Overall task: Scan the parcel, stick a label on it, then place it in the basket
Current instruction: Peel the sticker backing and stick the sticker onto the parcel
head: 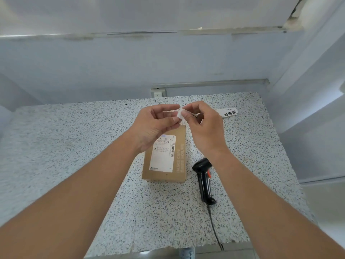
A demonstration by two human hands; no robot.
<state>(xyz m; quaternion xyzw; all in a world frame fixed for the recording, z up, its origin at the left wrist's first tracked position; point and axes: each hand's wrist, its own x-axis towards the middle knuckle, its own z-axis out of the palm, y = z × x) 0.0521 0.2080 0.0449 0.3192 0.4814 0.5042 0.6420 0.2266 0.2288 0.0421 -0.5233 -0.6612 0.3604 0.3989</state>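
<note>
A brown cardboard parcel lies flat on the speckled table, with a white shipping label with barcodes on its top face. Above its far end, my left hand and my right hand meet and pinch a small white label between thumbs and forefingers. Both hands hover clear of the parcel. A black handheld barcode scanner lies on the table just right of the parcel, its cable trailing toward the near edge. No basket is in view.
The speckled stone table runs up to a pale blue wall. A white strip of labels with black characters lies at the back right. A wall socket sits behind the table. The near table edge is below the scanner cable.
</note>
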